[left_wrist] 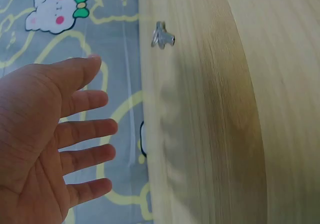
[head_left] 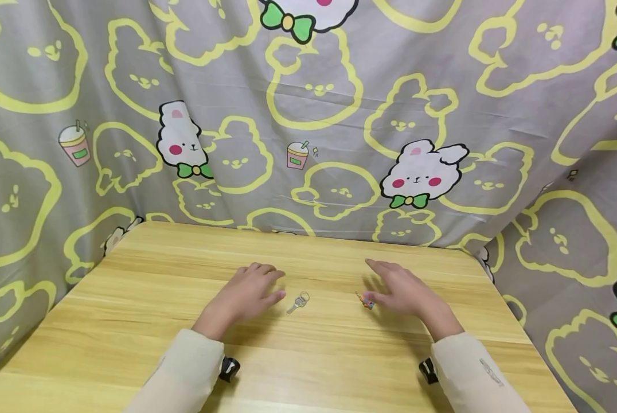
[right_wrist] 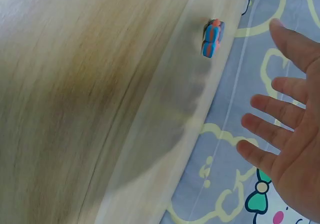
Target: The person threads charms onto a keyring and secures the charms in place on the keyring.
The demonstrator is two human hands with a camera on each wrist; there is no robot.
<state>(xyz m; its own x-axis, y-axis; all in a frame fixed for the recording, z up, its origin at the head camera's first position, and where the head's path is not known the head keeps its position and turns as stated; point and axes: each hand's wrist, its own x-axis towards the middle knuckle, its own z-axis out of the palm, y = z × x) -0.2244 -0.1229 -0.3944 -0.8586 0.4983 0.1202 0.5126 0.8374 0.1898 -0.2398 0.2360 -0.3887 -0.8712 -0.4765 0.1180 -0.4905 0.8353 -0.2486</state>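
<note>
A silver key on a ring (head_left: 299,302) lies near the middle of the wooden table; the left wrist view has the same key (left_wrist: 162,35) at the top. My left hand (head_left: 250,291) hovers just left of it, fingers spread and holding nothing, its palm (left_wrist: 30,134) facing inward. To the right lies a small orange and blue charm (head_left: 368,303) with a short chain, its striped body (right_wrist: 212,39) plain in the right wrist view. Beside and partly over this charm, my right hand (head_left: 403,292) holds nothing, and its fingers are extended.
The wooden table (head_left: 308,361) runs back to a grey curtain (head_left: 334,143) printed with yellow outlines and white rabbits. More curtain hangs along the left and right sides. Each wrist wears a black device (head_left: 229,369) under a pale sleeve (head_left: 184,367).
</note>
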